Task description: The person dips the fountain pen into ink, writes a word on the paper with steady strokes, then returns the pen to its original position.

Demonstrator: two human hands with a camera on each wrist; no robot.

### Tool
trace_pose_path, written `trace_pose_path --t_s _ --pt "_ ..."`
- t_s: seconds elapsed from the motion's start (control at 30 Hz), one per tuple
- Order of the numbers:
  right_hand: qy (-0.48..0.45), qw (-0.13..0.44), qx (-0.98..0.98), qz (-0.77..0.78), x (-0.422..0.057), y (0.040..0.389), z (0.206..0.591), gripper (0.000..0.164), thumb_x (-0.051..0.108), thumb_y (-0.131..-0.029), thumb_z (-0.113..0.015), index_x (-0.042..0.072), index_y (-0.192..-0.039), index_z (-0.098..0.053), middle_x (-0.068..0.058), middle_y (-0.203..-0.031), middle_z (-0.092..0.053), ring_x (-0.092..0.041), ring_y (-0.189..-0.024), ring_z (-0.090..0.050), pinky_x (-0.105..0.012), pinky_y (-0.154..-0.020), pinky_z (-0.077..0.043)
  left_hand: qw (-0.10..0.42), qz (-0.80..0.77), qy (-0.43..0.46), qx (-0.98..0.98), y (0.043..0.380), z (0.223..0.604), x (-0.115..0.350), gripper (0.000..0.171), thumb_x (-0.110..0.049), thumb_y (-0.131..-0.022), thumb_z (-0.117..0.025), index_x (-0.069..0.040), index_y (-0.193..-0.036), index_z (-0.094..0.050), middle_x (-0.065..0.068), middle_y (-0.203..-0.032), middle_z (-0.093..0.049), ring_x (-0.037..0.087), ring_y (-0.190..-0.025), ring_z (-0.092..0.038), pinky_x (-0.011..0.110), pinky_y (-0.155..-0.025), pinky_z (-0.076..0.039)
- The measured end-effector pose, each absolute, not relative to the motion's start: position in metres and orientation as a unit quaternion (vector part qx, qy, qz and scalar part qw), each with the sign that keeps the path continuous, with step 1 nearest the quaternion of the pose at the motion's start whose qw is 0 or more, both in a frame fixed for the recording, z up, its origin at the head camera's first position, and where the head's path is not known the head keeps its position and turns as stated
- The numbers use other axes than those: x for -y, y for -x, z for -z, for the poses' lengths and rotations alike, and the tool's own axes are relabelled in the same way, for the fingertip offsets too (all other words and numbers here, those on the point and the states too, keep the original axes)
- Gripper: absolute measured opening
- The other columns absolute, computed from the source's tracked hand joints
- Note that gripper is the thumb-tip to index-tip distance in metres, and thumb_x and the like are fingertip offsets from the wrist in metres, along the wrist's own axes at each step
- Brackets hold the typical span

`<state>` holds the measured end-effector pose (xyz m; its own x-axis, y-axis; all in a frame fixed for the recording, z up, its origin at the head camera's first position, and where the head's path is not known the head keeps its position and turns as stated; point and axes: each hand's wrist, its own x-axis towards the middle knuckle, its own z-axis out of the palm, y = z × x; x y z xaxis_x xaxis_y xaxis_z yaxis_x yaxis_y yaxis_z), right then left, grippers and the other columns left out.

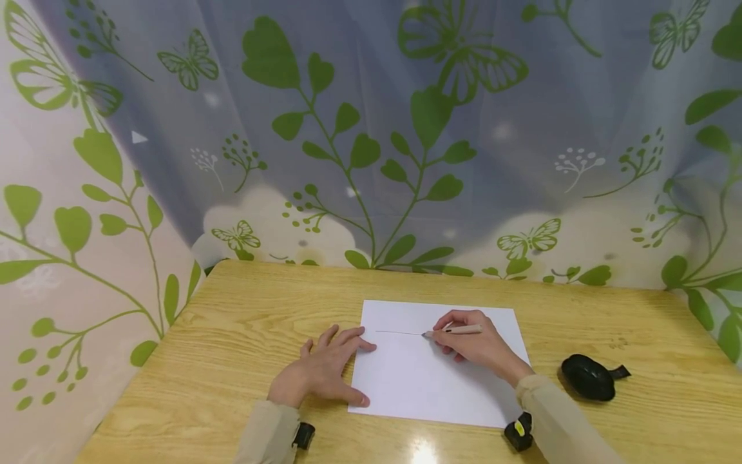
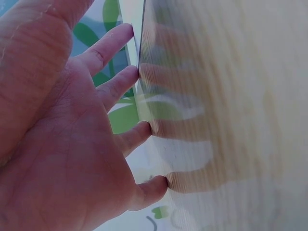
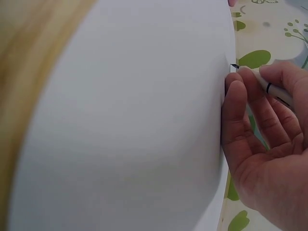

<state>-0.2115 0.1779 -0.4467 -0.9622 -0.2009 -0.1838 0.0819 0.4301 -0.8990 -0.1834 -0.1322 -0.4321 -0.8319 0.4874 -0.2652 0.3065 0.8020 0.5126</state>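
Note:
A white sheet of paper (image 1: 429, 393) lies on the wooden table. My right hand (image 1: 478, 338) pinches a pale fountain pen (image 1: 466, 329) between thumb and fingers, its dark tip at the paper's upper middle. A thin, nearly straight line (image 1: 397, 332) runs from the left part of the sheet to that tip. In the right wrist view the pen (image 3: 278, 94) shows a black ring, and the curled lower fingers rest at the sheet. My left hand (image 1: 324, 370) lies spread at the paper's left edge, thumb and some fingertips on the sheet, the others on the wood.
To the right of the paper sits a black, rounded object (image 1: 588, 377) with a short tab. Behind the table (image 1: 243, 303) hangs a curtain (image 1: 371, 212) printed with green leaves and butterflies, continuing along the left side. Each wrist bears a small black device (image 1: 518, 432).

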Motion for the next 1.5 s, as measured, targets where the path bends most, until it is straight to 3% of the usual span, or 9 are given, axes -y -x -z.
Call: trace_pose_path --t_s 1.17,1.5 --pt "0.022 0.127 -0.837 0.531 -0.199 0.206 0.447 0.031 0.033 -0.092 -0.078 0.006 -0.106 -0.071 -0.005 -0.082 -0.076 -0.016 -0.074 -0.069 -0.032 -0.061 -0.058 0.191 -0.231 -0.216 -0.929 0.183 0.432 0.133 0.081 -0.050 -0.076 -0.087 -0.032 -0.145 -0.050 -0.004 -0.170 -0.025 0.046 -0.157 -0.010 0.083 -0.113 -0.010" --pt "0.016 0.123 -0.840 0.527 -0.203 0.205 0.446 0.024 0.026 -0.094 -0.075 0.005 -0.106 -0.071 -0.006 -0.084 -0.077 -0.016 -0.074 -0.069 -0.031 -0.061 -0.058 0.190 -0.231 -0.214 -0.930 0.182 0.432 0.133 0.080 -0.049 -0.075 -0.088 -0.032 -0.144 -0.051 -0.004 -0.170 -0.025 0.046 -0.157 -0.010 0.083 -0.113 -0.010"
